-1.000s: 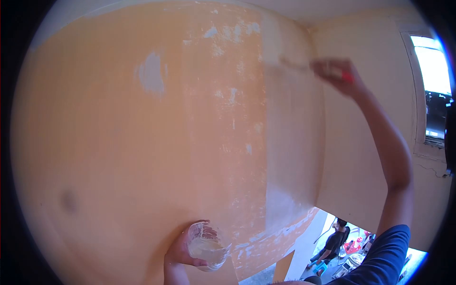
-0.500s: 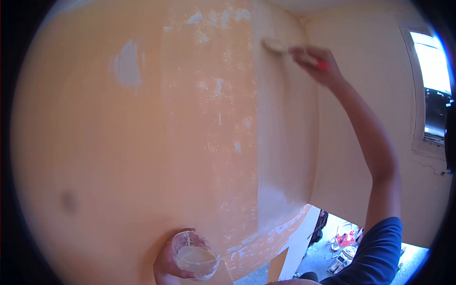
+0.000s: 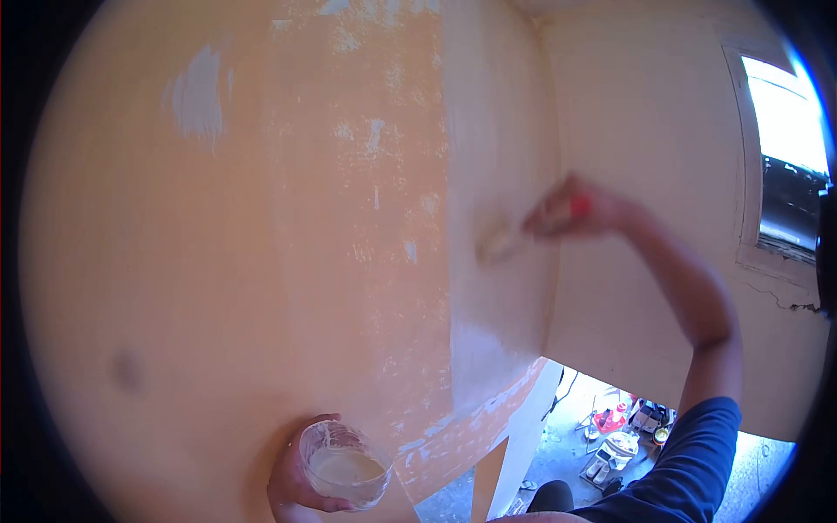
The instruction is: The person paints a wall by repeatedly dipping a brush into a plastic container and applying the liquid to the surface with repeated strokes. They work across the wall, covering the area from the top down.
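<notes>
A paintbrush (image 3: 499,242), smeared by motion, has its bristles against the pale coated strip of wall (image 3: 493,296) near the corner. My right hand (image 3: 571,209) is closed round its handle, whose red end shows by the fingers. Low in the view, my left hand (image 3: 296,466) grips a clear plastic tub (image 3: 347,466) from the side. Off-white paint lies inside the tub, and its walls are smeared with it. Left of the pale strip, the peach wall (image 3: 357,305) carries patchy white marks.
A window (image 3: 785,148) is set in the right-hand wall, with a crack (image 3: 789,305) below it. Far down on the floor (image 3: 558,449) stand several tools and containers, among them a red object (image 3: 610,418). A sloping white edge (image 3: 527,436) borders the drop.
My right hand has swept the paintbrush down the pale strip, from near the top to about mid-height. The view has shifted slightly right. My left hand still holds the tub.
</notes>
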A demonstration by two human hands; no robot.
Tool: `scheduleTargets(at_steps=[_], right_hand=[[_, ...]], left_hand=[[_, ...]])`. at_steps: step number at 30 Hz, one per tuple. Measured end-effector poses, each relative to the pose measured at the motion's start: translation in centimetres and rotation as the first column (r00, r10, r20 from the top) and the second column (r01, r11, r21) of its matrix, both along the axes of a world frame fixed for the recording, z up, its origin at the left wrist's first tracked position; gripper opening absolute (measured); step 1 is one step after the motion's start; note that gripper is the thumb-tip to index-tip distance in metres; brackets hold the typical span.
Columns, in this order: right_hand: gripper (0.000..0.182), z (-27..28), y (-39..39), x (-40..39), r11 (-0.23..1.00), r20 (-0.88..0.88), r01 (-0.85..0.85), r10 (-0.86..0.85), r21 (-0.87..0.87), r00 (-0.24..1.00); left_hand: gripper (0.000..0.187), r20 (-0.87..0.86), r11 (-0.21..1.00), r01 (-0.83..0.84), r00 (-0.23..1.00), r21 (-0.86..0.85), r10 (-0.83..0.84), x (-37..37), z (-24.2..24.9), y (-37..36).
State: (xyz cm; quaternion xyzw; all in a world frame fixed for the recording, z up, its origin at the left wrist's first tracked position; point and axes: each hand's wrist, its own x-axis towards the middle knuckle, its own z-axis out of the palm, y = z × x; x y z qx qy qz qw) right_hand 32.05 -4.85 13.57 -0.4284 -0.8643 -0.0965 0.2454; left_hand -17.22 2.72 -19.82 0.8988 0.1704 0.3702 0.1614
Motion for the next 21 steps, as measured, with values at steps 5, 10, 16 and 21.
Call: scheduleTargets(at_steps=[5,10,16,21], right_hand=[[0.023,16.6,-0.8,-1.7,0.976,-0.186,0.176,-0.151,0.127,0.971],[0.025,23.8,-2.5,-2.4,0.865,-0.217,0.176,-0.08,0.47,0.973],[0.021,22.7,1.7,2.0,0.737,-0.185,0.002,0.168,0.676,0.968],[0.02,7.5,4.0,2.7,0.782,-0.222,-0.036,0.221,0.622,0.95]], left_hand=[[0.116,0.46,0.748,0.384,0.88,-0.541,-0.12,3.5,8.2,-6.2],[0.117,0.495,0.762,0.417,0.856,-0.496,-0.146,3.8,7.4,-5.6],[0.118,0.452,0.802,0.372,0.88,-0.467,-0.145,3.7,8.1,-5.7],[0.119,0.426,0.763,0.384,0.891,-0.52,-0.158,3.4,7.7,-5.4]])
